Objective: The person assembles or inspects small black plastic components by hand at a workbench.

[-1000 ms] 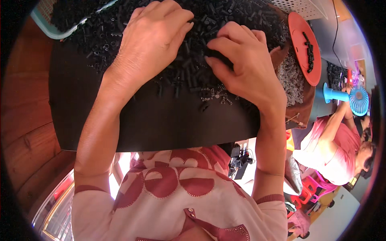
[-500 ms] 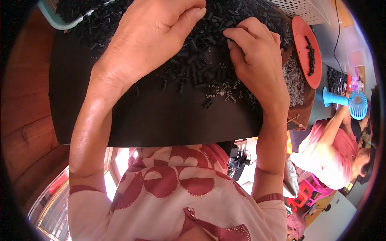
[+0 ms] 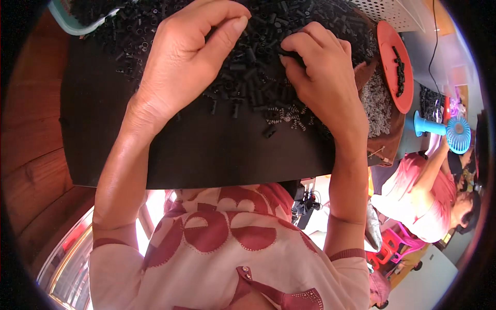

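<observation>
Left hand [image 3: 183, 57]: thumb and index fingertips meeting; can't tell whether they grasp anything. Right hand [image 3: 328, 75]: fingers curled, grasp likewise unclear. Beneath both, black tubular pieces [image 3: 252, 72], heaped toward far edge of desk [image 3: 217, 160]. Small coils [image 3: 287, 119] on nearer side. Coral dish [image 3: 386, 62] toward far right corner.

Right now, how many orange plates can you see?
1: the orange plate, right of your right hand, with dark pieces lying on it. Others may be hidden.
</observation>
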The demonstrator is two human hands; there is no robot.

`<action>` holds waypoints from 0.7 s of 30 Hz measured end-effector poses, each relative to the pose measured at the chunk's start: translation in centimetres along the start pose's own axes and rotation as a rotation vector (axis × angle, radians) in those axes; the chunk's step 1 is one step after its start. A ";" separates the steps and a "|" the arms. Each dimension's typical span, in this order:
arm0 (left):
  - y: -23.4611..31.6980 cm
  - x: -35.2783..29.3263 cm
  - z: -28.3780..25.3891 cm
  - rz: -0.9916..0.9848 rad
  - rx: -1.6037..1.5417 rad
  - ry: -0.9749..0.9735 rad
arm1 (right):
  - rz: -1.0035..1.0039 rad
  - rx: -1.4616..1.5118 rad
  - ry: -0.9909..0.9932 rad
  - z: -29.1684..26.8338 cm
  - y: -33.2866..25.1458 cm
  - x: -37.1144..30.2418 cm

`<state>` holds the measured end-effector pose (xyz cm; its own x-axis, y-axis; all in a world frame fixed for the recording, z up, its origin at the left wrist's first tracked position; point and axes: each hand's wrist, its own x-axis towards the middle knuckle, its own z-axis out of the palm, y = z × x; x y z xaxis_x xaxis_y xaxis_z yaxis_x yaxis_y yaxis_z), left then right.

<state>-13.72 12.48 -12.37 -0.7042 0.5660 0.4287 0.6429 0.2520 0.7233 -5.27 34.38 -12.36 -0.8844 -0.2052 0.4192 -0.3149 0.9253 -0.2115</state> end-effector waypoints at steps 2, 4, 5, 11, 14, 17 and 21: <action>0.2 0.0 -0.2 0.023 0.008 -0.004 | 0.024 0.019 -0.018 -0.2 -0.1 0.0; 0.3 0.0 -0.2 0.047 0.017 -0.008 | 0.008 0.007 0.026 -0.1 0.3 -0.1; 0.3 0.0 -0.2 0.071 0.018 0.012 | -0.009 0.001 0.073 0.0 0.4 -0.1; 0.7 0.0 -0.2 0.075 -0.002 0.011 | -0.091 0.050 0.084 -0.4 -1.0 0.2; 0.7 -0.1 -0.3 0.082 -0.002 0.003 | -0.068 0.005 0.016 0.2 -1.3 0.3; 0.8 -0.1 -0.3 0.097 -0.003 0.007 | -0.060 0.012 0.009 0.5 -0.8 0.3; 4.7 0.8 -0.8 -0.212 -0.179 0.005 | -0.007 0.244 0.101 -0.4 0.3 0.3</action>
<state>-11.50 13.49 -8.19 -0.8191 0.5114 0.2599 0.4179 0.2215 0.8811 -5.49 34.69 -11.98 -0.8472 -0.1670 0.5043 -0.4052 0.8171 -0.4101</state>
